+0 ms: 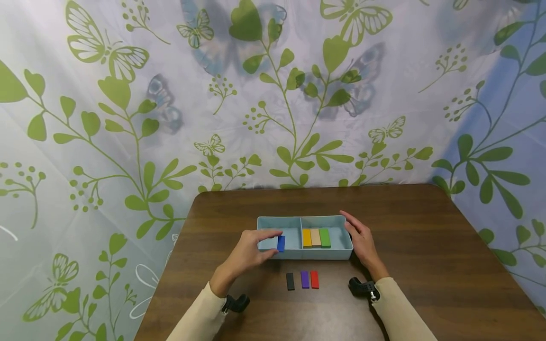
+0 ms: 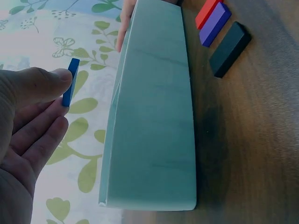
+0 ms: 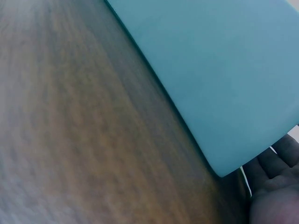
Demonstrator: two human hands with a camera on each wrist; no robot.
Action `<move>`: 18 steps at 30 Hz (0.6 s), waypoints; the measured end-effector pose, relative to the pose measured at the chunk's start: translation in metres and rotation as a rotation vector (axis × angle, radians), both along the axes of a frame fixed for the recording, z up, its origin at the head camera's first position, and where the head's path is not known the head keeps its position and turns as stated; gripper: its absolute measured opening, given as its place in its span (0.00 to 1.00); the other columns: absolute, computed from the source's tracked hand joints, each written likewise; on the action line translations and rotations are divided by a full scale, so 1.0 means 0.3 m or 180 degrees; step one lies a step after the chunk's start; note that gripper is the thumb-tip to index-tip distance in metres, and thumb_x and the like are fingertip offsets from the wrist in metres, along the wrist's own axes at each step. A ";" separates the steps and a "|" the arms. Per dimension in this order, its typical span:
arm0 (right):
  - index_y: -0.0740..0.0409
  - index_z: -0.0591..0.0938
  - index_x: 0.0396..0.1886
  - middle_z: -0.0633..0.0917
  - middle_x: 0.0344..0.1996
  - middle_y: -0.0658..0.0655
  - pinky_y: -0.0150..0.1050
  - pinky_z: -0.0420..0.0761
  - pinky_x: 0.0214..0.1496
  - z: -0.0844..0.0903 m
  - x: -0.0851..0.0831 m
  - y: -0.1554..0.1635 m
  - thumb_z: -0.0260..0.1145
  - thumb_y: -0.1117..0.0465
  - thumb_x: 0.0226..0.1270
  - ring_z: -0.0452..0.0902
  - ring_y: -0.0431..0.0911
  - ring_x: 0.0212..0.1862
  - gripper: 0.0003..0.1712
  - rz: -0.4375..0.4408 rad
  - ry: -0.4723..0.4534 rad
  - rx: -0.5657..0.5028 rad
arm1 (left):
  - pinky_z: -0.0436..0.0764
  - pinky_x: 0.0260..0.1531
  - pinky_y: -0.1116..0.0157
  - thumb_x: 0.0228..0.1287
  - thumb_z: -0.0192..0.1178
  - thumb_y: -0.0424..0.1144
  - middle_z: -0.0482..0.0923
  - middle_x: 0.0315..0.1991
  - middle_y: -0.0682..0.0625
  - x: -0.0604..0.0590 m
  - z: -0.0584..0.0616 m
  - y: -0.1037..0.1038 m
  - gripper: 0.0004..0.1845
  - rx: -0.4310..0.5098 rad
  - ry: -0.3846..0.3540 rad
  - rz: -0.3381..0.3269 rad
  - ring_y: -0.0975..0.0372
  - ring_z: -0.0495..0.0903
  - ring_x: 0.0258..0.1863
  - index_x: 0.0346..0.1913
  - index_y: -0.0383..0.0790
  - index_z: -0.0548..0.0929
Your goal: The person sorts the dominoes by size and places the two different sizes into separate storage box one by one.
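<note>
My left hand (image 1: 251, 250) pinches a small blue block (image 1: 281, 244) between thumb and fingertips, over the left compartment of a pale blue two-part box (image 1: 304, 255). In the left wrist view the blue block (image 2: 70, 82) stands on edge in the grip, higher than the box rim. The right hand (image 1: 362, 240) lies along the box's right end with fingers extended; in the right wrist view its fingers (image 3: 271, 163) are partly hidden behind the box corner. A yellow block (image 1: 307, 238), a beige block (image 1: 315, 238) and a green block (image 1: 325, 238) lie side by side in the right compartment.
On the brown wooden table (image 1: 426, 265), in front of the box, lie a black block (image 1: 290, 281), a purple block (image 1: 304, 279) and a red block (image 1: 314, 279). A divider (image 1: 301, 232) splits the box. Behind the table hangs a leaf-and-butterfly curtain (image 1: 273, 109).
</note>
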State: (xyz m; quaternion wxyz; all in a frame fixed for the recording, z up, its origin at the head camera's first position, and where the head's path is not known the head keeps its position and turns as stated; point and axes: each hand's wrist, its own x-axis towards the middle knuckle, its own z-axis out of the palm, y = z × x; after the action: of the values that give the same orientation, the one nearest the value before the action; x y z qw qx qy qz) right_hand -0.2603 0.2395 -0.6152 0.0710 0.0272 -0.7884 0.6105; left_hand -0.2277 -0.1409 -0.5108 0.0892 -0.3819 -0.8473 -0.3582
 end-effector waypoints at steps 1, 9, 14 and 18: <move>0.47 0.74 0.83 0.73 0.82 0.55 0.18 0.62 0.70 0.000 0.002 0.000 0.52 0.48 0.92 0.65 0.54 0.83 0.28 0.0002 0.0000 0.0007 | 0.89 0.61 0.54 0.61 0.82 0.32 0.92 0.59 0.46 -0.005 0.003 0.003 0.28 -0.0003 -0.0003 0.0012 0.55 0.91 0.59 0.64 0.37 0.89; 0.47 0.74 0.83 0.72 0.83 0.55 0.28 0.63 0.77 0.002 0.000 0.003 0.52 0.48 0.92 0.64 0.54 0.84 0.28 -0.0002 -0.0037 -0.0002 | 0.88 0.62 0.55 0.62 0.81 0.31 0.90 0.62 0.46 -0.034 0.016 0.032 0.28 -0.0072 -0.0107 0.0096 0.55 0.90 0.62 0.66 0.38 0.89; 0.47 0.74 0.83 0.73 0.83 0.56 0.22 0.64 0.73 -0.002 -0.001 0.003 0.53 0.50 0.92 0.65 0.55 0.84 0.28 -0.0009 0.0004 0.0048 | 0.86 0.64 0.54 0.65 0.79 0.32 0.89 0.65 0.46 -0.051 0.012 0.056 0.28 -0.0100 -0.0277 0.0145 0.54 0.88 0.64 0.68 0.38 0.87; 0.49 0.74 0.83 0.73 0.82 0.57 0.15 0.63 0.66 -0.004 0.001 -0.001 0.54 0.52 0.92 0.66 0.57 0.83 0.27 -0.0029 0.0044 0.0088 | 0.85 0.66 0.54 0.67 0.78 0.33 0.88 0.66 0.45 -0.069 -0.004 0.077 0.27 -0.0141 -0.0382 0.0161 0.54 0.87 0.66 0.68 0.37 0.87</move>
State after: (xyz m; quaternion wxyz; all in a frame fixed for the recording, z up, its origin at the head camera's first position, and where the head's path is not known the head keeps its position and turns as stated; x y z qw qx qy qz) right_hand -0.2601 0.2391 -0.6164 0.0790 0.0287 -0.7963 0.5990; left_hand -0.2485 -0.1179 -0.5121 0.0388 -0.3400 -0.8682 -0.3592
